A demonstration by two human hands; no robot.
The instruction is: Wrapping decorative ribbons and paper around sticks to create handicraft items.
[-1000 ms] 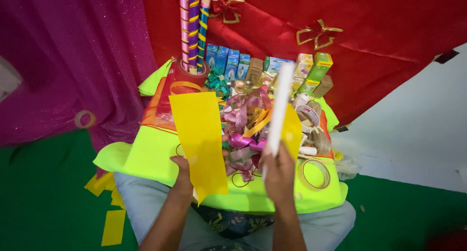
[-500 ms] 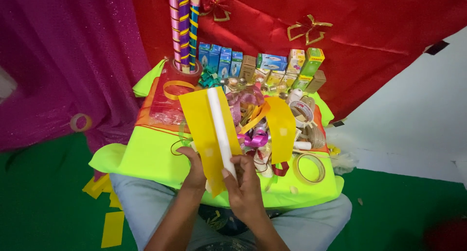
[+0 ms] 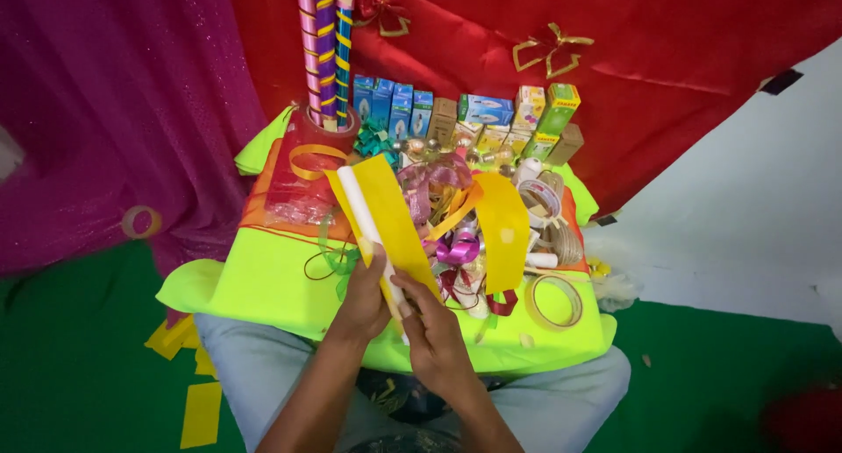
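Red cloth backs the neon-green table (image 3: 263, 282); a yellow sheet (image 3: 393, 221) is gripped by the left hand (image 3: 364, 299) and a white tube (image 3: 364, 216) by the right hand (image 3: 436, 335) at six o'clock, seemingly mid-wrap.

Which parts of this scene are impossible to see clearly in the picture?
Head view only:
- White tube: its lower end is hidden by the left hand and right hand.
- Yellow sheet: its bottom edge is covered by both hands.
- Striped rolls: tops cut off by the upper edge.
- Small boxes: print too small to make out.
- Ribbon pile: single pieces tangled, not separable.
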